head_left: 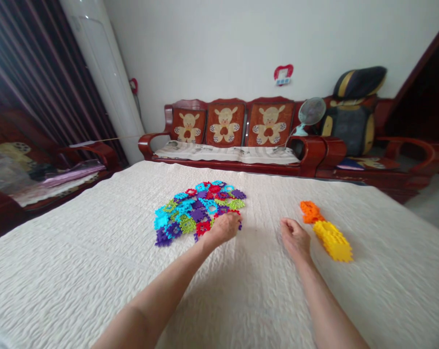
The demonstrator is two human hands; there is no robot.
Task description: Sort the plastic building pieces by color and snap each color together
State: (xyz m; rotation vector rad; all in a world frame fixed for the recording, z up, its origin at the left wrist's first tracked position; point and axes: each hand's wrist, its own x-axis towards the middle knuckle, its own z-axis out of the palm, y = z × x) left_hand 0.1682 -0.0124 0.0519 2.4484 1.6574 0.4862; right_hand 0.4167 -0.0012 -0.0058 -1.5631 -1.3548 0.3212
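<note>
A spread pile of interlocking plastic tiles in purple, blue, green and red lies on the quilted cover. At its right edge is my left hand, its fingers curled down and closed. Bits of red and purple tile show around those fingers, but whether one is gripped is hidden. My right hand rests loosely closed on the cover, between the pile and the yellow tiles, with nothing showing in it. Just right of it lie a joined row of yellow tiles and a small cluster of orange tiles.
The pale quilted cover spreads over a broad table. Behind it stands a wooden sofa with bear-patterned cushions. A small fan and a chair with a massage pad are at the back right. Another wooden seat is at left.
</note>
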